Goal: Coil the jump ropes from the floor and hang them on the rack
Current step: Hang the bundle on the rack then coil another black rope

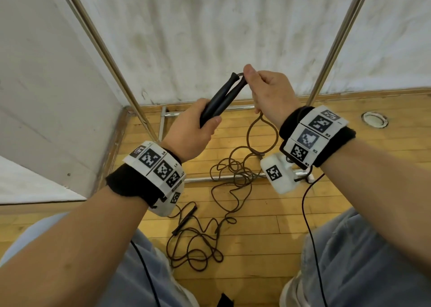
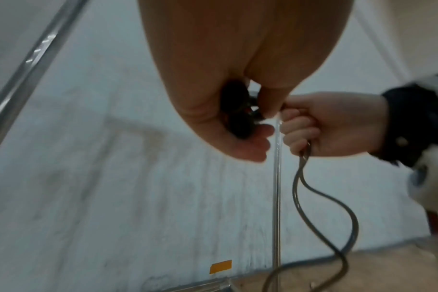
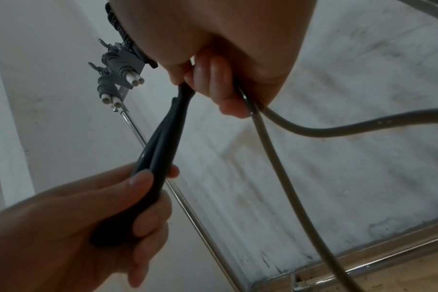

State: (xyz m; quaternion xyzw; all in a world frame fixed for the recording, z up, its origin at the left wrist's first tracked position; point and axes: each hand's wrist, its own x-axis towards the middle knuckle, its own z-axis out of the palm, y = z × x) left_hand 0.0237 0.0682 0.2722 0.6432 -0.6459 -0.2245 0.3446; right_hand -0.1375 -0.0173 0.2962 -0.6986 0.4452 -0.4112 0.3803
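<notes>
My left hand [image 1: 198, 124] grips both black handles [image 1: 221, 99] of one jump rope side by side, their tips pointing up and away; the handles [image 3: 160, 146] show clearly in the right wrist view. My right hand [image 1: 265, 92] pinches the brown cord [image 1: 263, 131] just at the handle tips, and the cord [image 3: 270, 150] runs out under my fingers [image 3: 213, 79]. It hangs in a loop and trails into a tangle [image 1: 233, 173] on the floor. A second rope [image 1: 198, 243] with thin black handles lies loose on the floor between my feet. The rack's metal uprights [image 1: 109, 57] rise on both sides.
The rack's base bars [image 1: 210, 110] lie on the wooden floor [image 1: 291, 213] against a white wall [image 1: 210, 26]. A white panel stands at the left. A round metal floor fitting [image 1: 374, 119] sits at the right. Rack hooks [image 3: 118, 79] show high in the right wrist view.
</notes>
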